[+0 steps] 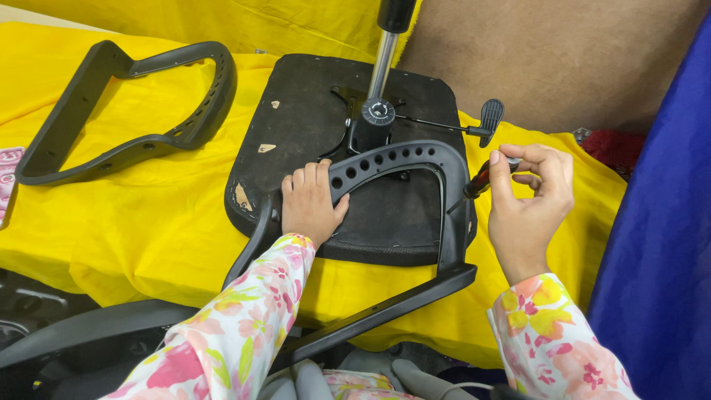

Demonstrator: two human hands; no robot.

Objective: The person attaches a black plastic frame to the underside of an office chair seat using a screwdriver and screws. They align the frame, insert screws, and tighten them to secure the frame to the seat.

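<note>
An upturned black chair seat (311,126) lies on a yellow cloth (148,215), its metal gas column (383,63) rising from the middle mechanism. A black armrest frame (415,159) with a row of holes stands against the seat's near edge. My left hand (311,201) presses flat on the seat and grips the armrest's left side. My right hand (527,200) pinches the handle of a screwdriver (485,176), whose tip meets the armrest's right side.
A second black armrest frame (126,104) lies loose on the cloth at the left. A lever with a black paddle (490,115) sticks out right of the mechanism. Blue fabric (659,244) stands at the right; a black chair part (81,333) sits below the cloth's edge.
</note>
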